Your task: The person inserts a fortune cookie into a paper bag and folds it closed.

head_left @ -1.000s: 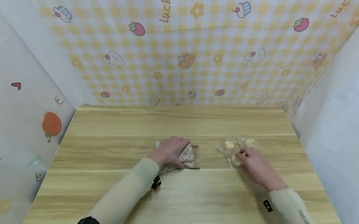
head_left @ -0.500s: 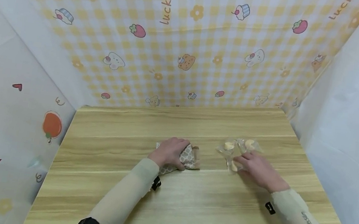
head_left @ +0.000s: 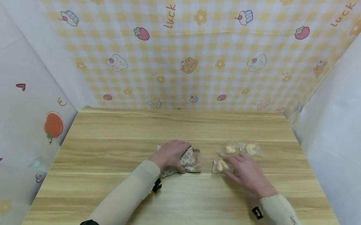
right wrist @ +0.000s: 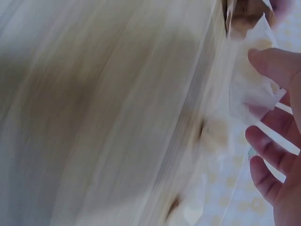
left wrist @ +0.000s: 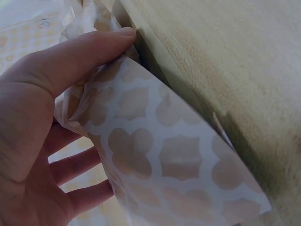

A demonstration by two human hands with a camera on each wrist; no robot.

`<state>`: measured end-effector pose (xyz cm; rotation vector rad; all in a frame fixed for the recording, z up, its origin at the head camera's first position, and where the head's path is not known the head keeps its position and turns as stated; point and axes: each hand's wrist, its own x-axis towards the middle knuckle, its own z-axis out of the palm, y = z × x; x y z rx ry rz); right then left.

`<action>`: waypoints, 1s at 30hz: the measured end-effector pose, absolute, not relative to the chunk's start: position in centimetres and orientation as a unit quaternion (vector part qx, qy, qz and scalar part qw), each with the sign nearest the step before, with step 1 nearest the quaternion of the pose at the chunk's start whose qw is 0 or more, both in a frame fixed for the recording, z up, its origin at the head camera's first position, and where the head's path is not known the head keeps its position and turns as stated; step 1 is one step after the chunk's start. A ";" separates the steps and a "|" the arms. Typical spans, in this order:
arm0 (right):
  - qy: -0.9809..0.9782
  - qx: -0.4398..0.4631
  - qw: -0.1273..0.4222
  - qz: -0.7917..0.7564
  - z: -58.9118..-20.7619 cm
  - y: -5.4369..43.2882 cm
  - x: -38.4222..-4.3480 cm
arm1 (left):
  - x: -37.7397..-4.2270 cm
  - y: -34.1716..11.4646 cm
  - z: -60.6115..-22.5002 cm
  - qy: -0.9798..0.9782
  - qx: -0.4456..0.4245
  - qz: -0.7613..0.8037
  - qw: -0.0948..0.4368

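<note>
On the wooden table my left hand grips a paper bag with a brown-and-white quatrefoil pattern. The bag lies on its side, and its brown open end faces right. In the left wrist view the thumb lies over the bag and the fingers go behind it. My right hand pinches a fortune cookie in a clear wrapper, a short way right of the bag's mouth. The right wrist view shows the thumb and fingers on the clear wrapper.
Two more wrapped fortune cookies, a left one and a right one, lie on the table behind my right hand. A yellow checked backdrop stands at the back edge, with white side walls at both sides.
My right hand has picked one wrapped fortune cookie out of the group and moved it left toward the bag. My left hand keeps its grip on the bag in the same place.
</note>
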<state>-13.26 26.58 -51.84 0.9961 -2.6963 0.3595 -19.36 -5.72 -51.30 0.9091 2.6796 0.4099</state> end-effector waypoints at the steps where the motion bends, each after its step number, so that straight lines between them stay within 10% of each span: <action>1: -0.925 0.337 0.122 0.123 -51.8 26.1 -13.4 | -19.4 -5.7 -51.3 0.928 0.314 0.142 0.141; 30: -0.921 0.324 0.031 0.214 -53.3 18.7 -16.0 | -19.2 -5.8 -51.2 0.928 0.322 0.129 0.133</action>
